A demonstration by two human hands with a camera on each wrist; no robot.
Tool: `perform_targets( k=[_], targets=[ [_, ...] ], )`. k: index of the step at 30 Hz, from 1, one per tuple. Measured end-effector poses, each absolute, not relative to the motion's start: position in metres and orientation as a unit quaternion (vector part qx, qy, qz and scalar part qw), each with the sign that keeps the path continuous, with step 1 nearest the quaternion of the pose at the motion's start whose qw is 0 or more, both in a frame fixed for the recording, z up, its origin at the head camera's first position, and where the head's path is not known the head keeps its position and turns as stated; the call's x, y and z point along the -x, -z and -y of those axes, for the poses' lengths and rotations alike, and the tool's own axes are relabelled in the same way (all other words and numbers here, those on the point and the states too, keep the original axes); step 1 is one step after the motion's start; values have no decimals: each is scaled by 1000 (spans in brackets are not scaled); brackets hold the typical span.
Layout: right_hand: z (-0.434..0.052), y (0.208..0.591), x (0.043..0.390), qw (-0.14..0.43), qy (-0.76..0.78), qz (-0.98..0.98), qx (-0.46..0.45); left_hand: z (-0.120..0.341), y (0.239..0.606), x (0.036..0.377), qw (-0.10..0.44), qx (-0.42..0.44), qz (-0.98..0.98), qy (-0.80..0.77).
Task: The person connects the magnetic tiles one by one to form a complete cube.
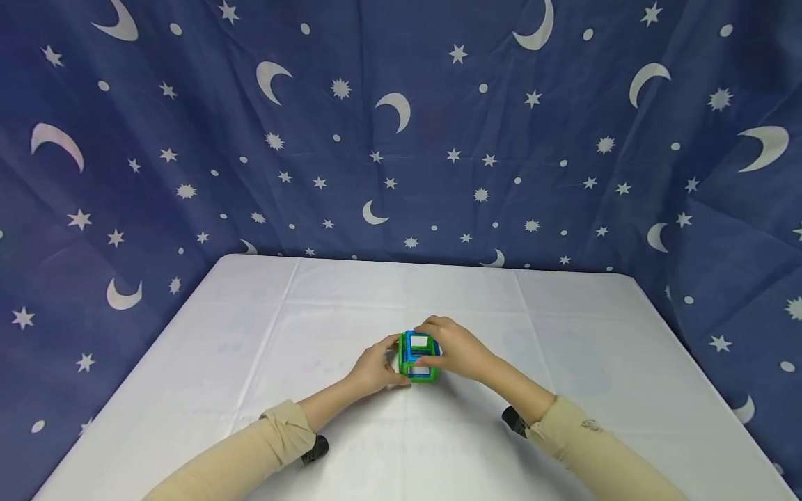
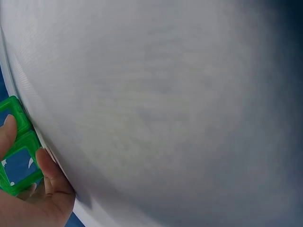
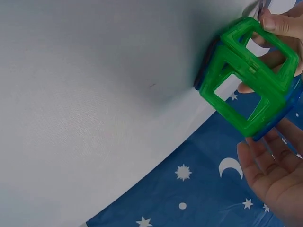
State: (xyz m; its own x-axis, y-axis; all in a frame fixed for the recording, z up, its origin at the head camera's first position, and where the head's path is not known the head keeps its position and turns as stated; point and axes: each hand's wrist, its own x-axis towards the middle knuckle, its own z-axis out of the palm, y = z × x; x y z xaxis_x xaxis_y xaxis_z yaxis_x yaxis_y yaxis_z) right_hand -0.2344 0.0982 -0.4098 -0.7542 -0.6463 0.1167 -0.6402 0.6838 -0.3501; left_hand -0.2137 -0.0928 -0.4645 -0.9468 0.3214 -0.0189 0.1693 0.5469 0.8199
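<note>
I see both hands on one cube (image 1: 418, 357), mid-surface, slightly toward my near edge. It's built from square frame tiles, green and blue, with open windows in each face.

Left hand (image 1: 376, 370): on the cube's left side. In the left wrist view the thumb and one finger (image 2: 49, 168) pinch a green tile (image 2: 19, 156) at the frame edge. Grip is a narrow pinch, holding the cube. The rest of that view is just the white surface (image 2: 165, 109), blurred.

Right hand (image 1: 454, 348): draped over the cube's top and right side, fingers curled down onto the front face. In the right wrist view the fingertips (image 3: 277, 23) sit on the upper green frame and the palm (image 3: 274, 175) lies just below the cube (image 3: 246, 75), fingers wrapped round it. Grip is closed on the cube. A blue tile shows at the cube's lower edge and another on the side facing the surface.

From the head view I can't tell whether the cube rests on the surface or is lifted just off it.

The surface (image 1: 250, 327) has a white cloth with fold creases. A blue backdrop (image 1: 401, 139) with white moons and stars hangs behind and at both sides. Both arms are in tan sleeves (image 1: 250, 445), each with a dark strap at the wrist.
</note>
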Motion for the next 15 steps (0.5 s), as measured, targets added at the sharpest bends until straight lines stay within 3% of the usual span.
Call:
perform_targets(
  k=[15],
  targets=[
    [-93,416,237,-21,163,-914,372,90,463,212,69,-156,-894,-415]
  ],
)
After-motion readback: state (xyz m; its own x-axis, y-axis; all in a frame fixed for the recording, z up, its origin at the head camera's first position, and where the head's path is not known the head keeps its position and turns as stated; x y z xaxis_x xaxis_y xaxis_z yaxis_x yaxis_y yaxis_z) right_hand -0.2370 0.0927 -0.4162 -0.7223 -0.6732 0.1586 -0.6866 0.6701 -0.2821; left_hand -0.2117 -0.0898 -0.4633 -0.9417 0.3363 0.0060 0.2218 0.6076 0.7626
